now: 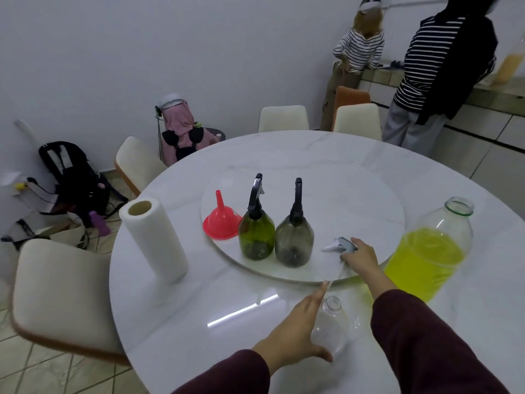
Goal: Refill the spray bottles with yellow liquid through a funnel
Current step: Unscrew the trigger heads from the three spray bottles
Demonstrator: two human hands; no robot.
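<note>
On the round turntable (355, 211) stand a green spray bottle (256, 237) and a grey spray bottle (294, 242), both with black spray heads on. A red funnel (221, 221) sits mouth-down to their left. A large open jar (431, 251) about half full of yellow liquid stands at the right. My right hand (360, 255) grips a grey-and-white spray head (341, 245) over the turntable's near edge, its thin dip tube trailing toward me. My left hand (295, 334) holds a clear, uncapped bottle (331, 325) upright on the table near me.
A roll of paper towel (153, 237) stands at the table's left. Cream chairs (56, 297) ring the white marble table (227, 322). Two people in striped tops stand at a counter (483, 103) far right. Bags lie on the floor at left.
</note>
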